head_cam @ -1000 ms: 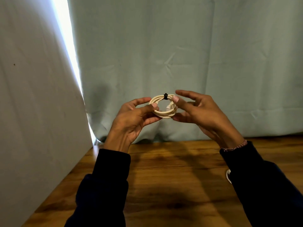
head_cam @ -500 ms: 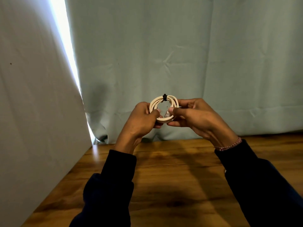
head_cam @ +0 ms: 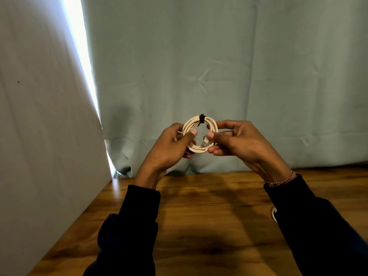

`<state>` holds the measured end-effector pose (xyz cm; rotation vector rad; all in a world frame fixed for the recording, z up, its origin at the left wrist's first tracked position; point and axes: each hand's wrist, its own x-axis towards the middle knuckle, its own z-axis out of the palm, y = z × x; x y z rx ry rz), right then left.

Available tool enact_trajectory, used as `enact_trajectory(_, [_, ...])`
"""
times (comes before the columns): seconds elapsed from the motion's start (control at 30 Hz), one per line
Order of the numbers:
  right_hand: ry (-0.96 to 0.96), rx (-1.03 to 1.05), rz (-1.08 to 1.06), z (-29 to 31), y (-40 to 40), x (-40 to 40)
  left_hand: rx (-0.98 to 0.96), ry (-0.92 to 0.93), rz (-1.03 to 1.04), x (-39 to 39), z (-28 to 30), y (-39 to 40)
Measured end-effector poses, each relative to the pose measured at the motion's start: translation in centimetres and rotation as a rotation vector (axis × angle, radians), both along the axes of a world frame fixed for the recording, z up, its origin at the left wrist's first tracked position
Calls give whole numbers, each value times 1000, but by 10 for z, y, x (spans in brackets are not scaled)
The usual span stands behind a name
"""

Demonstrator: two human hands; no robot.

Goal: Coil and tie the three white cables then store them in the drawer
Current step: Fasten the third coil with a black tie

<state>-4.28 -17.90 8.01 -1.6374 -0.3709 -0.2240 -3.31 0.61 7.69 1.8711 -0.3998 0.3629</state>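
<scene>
A white cable wound into a small round coil is held up in the air above the wooden table. A black tie wraps the top of the coil. My left hand grips the coil's left side, thumb on the front. My right hand pinches the right side, thumb near a pale connector at the coil's lower part. A bit of another white cable peeks out beside my right sleeve. No drawer is in view.
A pale green curtain hangs behind the table. A grey-white panel stands along the left side, with a bright gap of light between it and the curtain.
Both hands came closer together and lower, and their fingers curled round the coil. The coil turned to face me more squarely.
</scene>
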Motion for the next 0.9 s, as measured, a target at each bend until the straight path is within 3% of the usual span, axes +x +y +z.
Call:
enact_trajectory(0.1, [-108,40,1,-3,-5,-5,-129,67,-25,-6,6,2])
enact_trajectory(0.23, [-270,-130,-150,-8,-13,-14,-289,192,-144,-14,5,-1])
enact_trajectory(0.4, [-238,-131,-90,-17,-25,-34,-384,139,-173,-22,-2,-15])
enact_trajectory(0.5, [-134,93,-101,-27,-33,-44,-400,154,-208,-27,-6,-26])
enact_trajectory(0.6, [-7,220,-179,-32,-48,-50,-432,219,-269,-30,-17,-41])
enact_trajectory(0.9, [134,208,-247,-57,-98,-64,-414,492,-417,-20,-46,-84])
